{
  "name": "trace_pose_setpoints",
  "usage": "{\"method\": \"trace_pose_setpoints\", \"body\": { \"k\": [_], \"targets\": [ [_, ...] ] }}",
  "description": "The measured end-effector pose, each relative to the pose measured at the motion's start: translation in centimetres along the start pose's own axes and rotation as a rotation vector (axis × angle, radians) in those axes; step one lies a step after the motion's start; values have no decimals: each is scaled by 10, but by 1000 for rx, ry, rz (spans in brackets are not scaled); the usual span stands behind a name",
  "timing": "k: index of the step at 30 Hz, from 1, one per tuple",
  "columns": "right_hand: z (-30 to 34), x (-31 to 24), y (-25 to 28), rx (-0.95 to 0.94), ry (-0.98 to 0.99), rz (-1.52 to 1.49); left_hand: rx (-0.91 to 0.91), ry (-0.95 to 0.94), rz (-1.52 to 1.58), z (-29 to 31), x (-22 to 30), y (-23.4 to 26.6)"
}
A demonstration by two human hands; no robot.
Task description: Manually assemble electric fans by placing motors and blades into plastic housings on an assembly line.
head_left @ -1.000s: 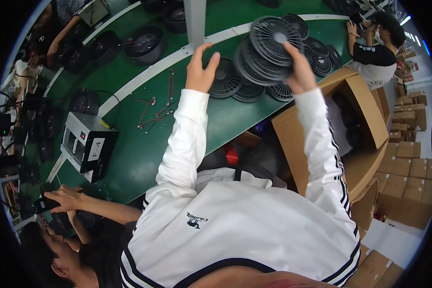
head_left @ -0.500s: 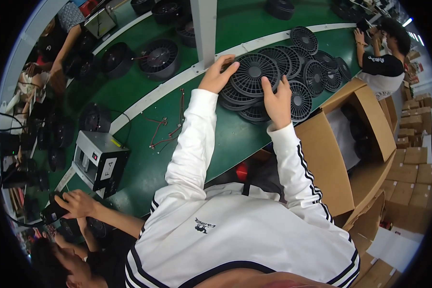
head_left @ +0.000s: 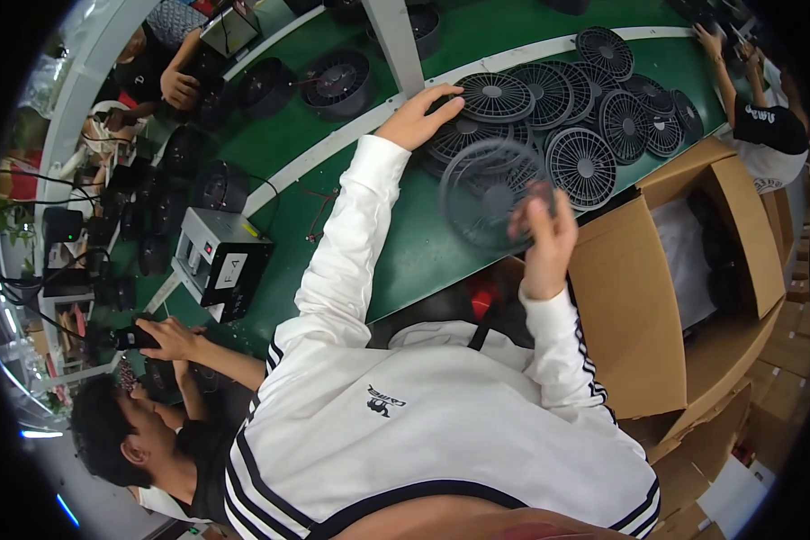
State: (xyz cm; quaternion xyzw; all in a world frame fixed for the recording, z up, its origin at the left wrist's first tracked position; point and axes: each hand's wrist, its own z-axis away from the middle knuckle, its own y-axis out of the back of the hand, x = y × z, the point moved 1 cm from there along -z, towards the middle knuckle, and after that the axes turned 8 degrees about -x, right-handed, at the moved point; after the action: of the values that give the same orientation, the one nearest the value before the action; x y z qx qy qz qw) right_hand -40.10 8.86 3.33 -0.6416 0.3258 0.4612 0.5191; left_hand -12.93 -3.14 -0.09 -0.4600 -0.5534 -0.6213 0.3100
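My right hand (head_left: 549, 236) grips a round dark fan grille (head_left: 488, 202) by its right rim; the grille is smeared by motion above the green table near its front edge. At the left end of a spread pile of black fan grilles, my left hand (head_left: 416, 119) reaches out with thumb and forefinger apart. Its fingertips meet the left rim of the top grille (head_left: 493, 96). Further grilles, such as a round one (head_left: 581, 168) with a plain hub, overlap on the right side of the pile.
An open cardboard box (head_left: 621, 306) stands at the right by the table edge. Left on the green table (head_left: 405, 261) sits a grey-black device (head_left: 223, 261), with thin red wires nearby. A metal post (head_left: 396, 45) rises behind. Co-workers sit at left and far right; fan housings (head_left: 337, 83) line the far side.
My right hand has come down and nearer, carrying a grille off the pile. My left hand stays at the pile's left side. The whole view has shifted somewhat.
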Motion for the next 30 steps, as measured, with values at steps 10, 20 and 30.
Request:
{"method": "trace_pose_setpoints", "body": {
  "k": [10,20,30],
  "targets": [
    [23,37,-40,-108,221,811,-29,156,69,52,33,111],
    [-365,-20,-105,-302,942,1247,694,584,-977,38,-69,178],
    [-569,66,-95,-585,528,1271,758,656,-816,26,-61,183]
  ]
}}
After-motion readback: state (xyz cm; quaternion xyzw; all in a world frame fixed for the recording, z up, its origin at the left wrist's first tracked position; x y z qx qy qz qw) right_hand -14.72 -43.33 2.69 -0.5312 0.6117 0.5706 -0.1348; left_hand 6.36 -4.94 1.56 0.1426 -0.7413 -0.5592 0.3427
